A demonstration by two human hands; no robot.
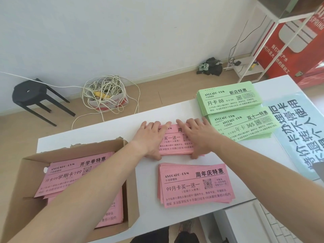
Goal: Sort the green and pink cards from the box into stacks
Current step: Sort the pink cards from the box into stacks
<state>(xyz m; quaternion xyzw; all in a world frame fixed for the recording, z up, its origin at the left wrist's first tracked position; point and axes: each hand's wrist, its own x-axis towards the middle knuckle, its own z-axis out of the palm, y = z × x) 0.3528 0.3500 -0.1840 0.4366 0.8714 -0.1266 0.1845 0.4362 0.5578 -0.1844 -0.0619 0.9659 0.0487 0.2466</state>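
As the left hand [150,137] and right hand [198,137] lie flat, apart, on either end of the middle pink stack [175,144], fingers straight, thumbs at its near edge, a second pink stack [194,185] sits just nearer. Right: far green stack [229,99], near green stack [245,125]. Left: cardboard box [133,207] holding pink cards [75,174]

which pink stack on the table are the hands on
The far pink stack, mid-table: left hand and right hand both rest on it. The near pink stack lies untouched.
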